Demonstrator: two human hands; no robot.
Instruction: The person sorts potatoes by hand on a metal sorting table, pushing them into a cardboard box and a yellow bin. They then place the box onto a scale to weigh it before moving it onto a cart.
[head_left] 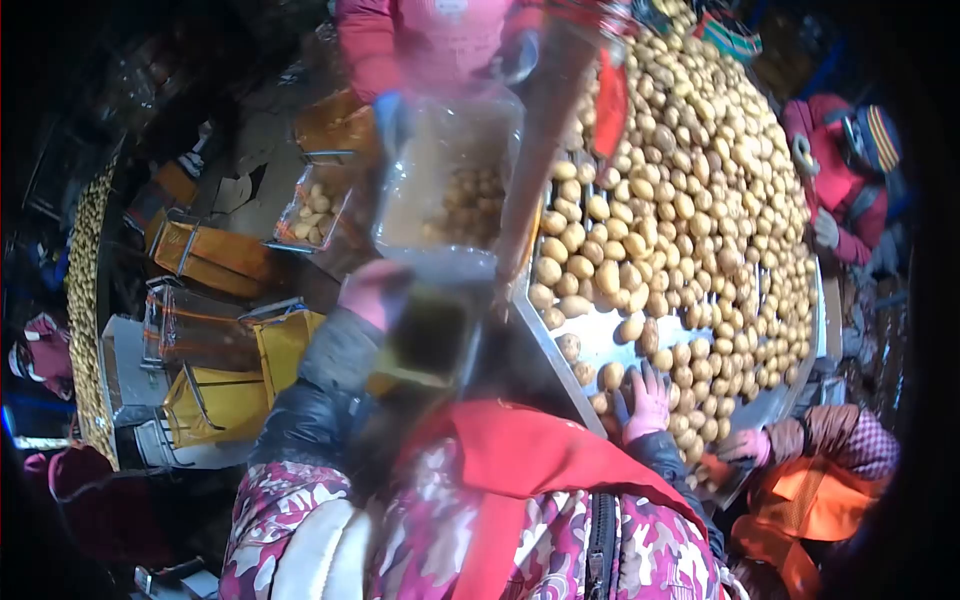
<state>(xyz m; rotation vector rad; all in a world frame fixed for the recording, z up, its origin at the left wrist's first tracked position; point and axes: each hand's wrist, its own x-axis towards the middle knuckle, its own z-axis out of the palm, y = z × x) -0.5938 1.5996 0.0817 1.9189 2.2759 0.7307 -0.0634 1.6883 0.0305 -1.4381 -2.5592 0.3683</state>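
Note:
My right hand, in a pink glove, rests with fingers spread at the near edge of a sorting table and touches potatoes there. Its fingertips point away from me, beside a bare strip of the metal surface. On the other side, my left hand, also in a pink glove, is at the rim of a grey bin. Motion smears its fingers. Beyond that bin stands a clear plastic-lined crate with potatoes in its bottom.
Across from me a person in pink stands at the lined crate. Other workers' gloved hands reach the table from the right. Yellow crates and a small crate of potatoes are on my left. A red strip hangs above the table.

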